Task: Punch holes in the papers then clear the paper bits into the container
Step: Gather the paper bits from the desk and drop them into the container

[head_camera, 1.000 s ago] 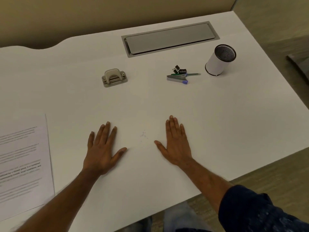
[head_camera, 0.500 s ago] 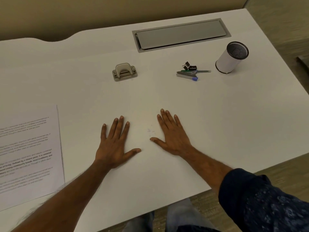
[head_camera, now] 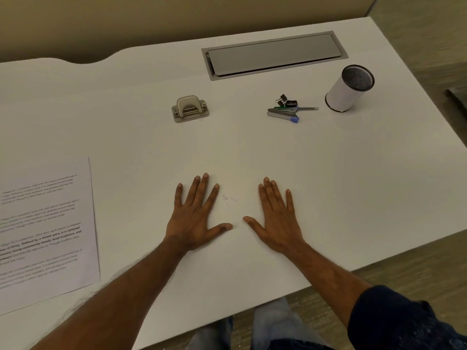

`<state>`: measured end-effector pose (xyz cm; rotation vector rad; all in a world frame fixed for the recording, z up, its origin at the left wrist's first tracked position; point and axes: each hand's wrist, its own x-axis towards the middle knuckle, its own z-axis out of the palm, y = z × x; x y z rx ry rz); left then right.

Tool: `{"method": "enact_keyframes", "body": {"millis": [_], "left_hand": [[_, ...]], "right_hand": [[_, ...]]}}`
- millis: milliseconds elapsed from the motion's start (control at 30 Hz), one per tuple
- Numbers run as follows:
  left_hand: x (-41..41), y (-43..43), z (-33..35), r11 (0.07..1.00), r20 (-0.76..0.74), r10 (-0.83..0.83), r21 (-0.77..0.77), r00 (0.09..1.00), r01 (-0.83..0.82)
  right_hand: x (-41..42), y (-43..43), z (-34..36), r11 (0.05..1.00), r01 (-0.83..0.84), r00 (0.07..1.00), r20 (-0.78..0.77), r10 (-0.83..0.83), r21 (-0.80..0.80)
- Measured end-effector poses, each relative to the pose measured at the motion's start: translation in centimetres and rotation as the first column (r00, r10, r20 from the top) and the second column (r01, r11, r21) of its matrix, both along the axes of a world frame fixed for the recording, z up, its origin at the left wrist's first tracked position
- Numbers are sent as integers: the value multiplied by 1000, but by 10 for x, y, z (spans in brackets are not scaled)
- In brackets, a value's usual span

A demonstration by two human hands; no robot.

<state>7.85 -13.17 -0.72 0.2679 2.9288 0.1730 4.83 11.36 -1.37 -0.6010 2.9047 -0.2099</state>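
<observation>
A: Where are the paper bits?
B: On the near side of the hole punch, between the left hand and the right hand. Both lie flat, fingers straight, holding nothing.
A: And the container?
B: Far right of the hole punch. I think the right hand is nearer.

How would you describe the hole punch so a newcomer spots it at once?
On the white desk, find the long grey hatch set into the far edge. The hole punch sits alone just in front of its left end. Unlike the small stationery heap and upright white container to its right, it is a squat grey block with a domed lever.
</observation>
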Motion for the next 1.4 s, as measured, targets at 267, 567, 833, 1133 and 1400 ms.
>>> {"method": "enact_keyframes", "body": {"millis": [267,567,833,1133,1400], "left_hand": [[5,32,1,999,-5,-36,31,999,36],[21,-19,0,987,-51,144,85,988,-140],[24,-24,-1,968,-76,233,111,970,-224],[16,-20,-9,954,-106,265,172,959,-245],[13,-21,-10,965,-90,224,158,970,-208]], "right_hand": [[10,1,0,999,-20,999,29,20,30],[25,-44,-5,995,-95,995,24,96,-25],[-3,-32,1,941,29,999,-1,-32,-338],[-16,-41,-5,827,94,995,33,-91,-555],[-27,-46,-1,814,38,999,49,-11,-580]]}}
